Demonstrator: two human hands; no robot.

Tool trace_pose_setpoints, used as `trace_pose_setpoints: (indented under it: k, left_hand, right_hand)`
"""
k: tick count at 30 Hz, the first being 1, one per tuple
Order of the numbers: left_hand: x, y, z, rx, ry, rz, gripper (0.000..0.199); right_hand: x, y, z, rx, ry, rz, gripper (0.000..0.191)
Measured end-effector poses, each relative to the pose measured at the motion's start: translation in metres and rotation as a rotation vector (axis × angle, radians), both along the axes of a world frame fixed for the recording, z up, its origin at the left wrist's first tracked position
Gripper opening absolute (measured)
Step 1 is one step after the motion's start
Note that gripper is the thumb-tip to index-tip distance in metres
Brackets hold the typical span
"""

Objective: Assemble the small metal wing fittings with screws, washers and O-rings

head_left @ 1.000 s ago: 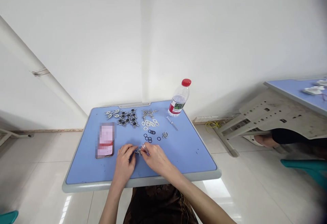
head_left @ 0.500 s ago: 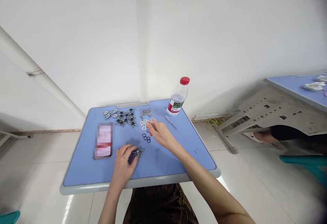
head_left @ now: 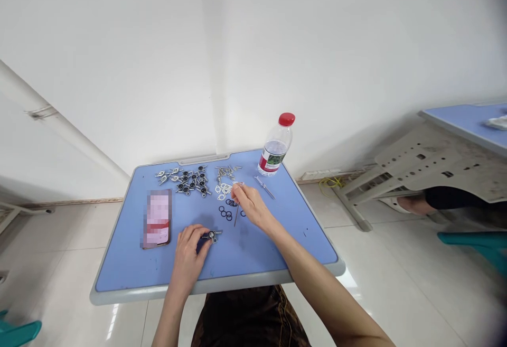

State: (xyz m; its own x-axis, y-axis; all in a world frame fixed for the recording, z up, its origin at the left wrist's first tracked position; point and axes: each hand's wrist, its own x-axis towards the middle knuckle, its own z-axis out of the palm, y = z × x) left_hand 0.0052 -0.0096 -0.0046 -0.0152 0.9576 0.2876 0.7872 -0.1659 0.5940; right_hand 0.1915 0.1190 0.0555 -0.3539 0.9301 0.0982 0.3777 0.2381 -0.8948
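You have white walls (head_left: 119, 46) on the far side, a pale pipe (head_left: 51, 120) slanting down at left, a glossy tile floor (head_left: 396, 294), and a second blue counter (head_left: 463, 120) at right, beside a teal chair (head_left: 471, 238).

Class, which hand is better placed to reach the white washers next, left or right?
Right, probably: the right hand sits just beside the white washers, though it holds a thin metal pin. The left hand is farther off, gripping a small metal fitting.

Blue counter (head_left: 257, 257) with pale grey rim; clear water bottle (head_left: 275, 146) with red cap and red-and-green label; black O-rings (head_left: 224, 212); silver metal fittings (head_left: 190, 182); dark brown patterned garment (head_left: 249, 315).
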Motion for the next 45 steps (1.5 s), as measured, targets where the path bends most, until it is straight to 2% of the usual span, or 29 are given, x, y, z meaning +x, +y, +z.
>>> trace_pose_setpoints:
  k: [9, 15, 21, 33, 38, 45]
  left_hand:
    - [-0.001, 0.000, -0.003, 0.000, 0.033, -0.009, 0.020]
    - [-0.001, 0.001, -0.005, 0.018, 0.012, -0.001, 0.022]
    - [0.000, 0.002, -0.003, 0.003, -0.004, 0.004, 0.015]
    - [0.000, 0.002, -0.002, 0.004, 0.017, -0.011, 0.017]
    - [0.000, 0.001, -0.002, -0.008, 0.019, -0.008, 0.016]
    - [-0.001, 0.001, -0.006, 0.025, 0.009, 0.008, 0.018]
  right_hand:
    - [-0.003, -0.005, -0.007, -0.056, 0.133, 0.017, 0.041]
    - [-0.008, -0.012, -0.012, -0.066, 0.201, 0.111, 0.043]
    - [-0.012, -0.018, -0.015, -0.049, 0.191, 0.182, 0.044]
    - [-0.011, -0.020, -0.013, 0.006, 0.104, 0.241, 0.042]
    - [-0.009, -0.019, -0.011, -0.020, 0.176, 0.217, 0.042]
    - [0.003, -0.005, -0.005, -0.058, 0.392, -0.002, 0.042]
